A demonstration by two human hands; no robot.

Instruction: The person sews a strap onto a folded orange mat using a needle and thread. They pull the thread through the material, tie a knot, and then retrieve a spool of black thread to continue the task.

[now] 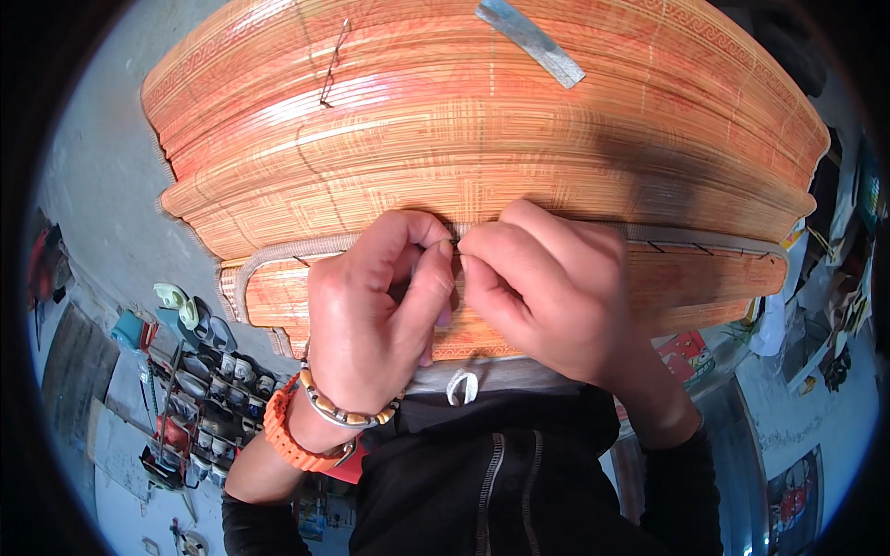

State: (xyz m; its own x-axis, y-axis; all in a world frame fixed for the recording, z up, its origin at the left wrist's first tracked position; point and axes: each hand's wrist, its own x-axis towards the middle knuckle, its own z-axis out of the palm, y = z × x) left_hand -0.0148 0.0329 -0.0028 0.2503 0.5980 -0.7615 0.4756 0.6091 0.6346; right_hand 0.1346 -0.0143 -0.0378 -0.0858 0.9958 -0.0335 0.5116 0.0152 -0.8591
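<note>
A mat of thin orange-brown strips (399, 167) lies folded in layers before me, with a grey-brown cloth binding (677, 233) along its edge. Short dark slanted stitches (702, 249) show along the binding at the right. Over the middle of this edge my left hand (380, 296) is closed, thumb and forefinger pinched together. My right hand (547, 278) is closed too, its fingertips almost meeting the left ones. A tiny dark bit shows between the fingertips; what each hand pinches is too small to make out.
A looped dark thread (332, 69) lies on the mat's far left part. A blue-grey strip (530, 42) rests on it at the top. Shoes on a rack (222, 389) stand at the lower left. Papers and plastic bags (816, 315) are piled at the right.
</note>
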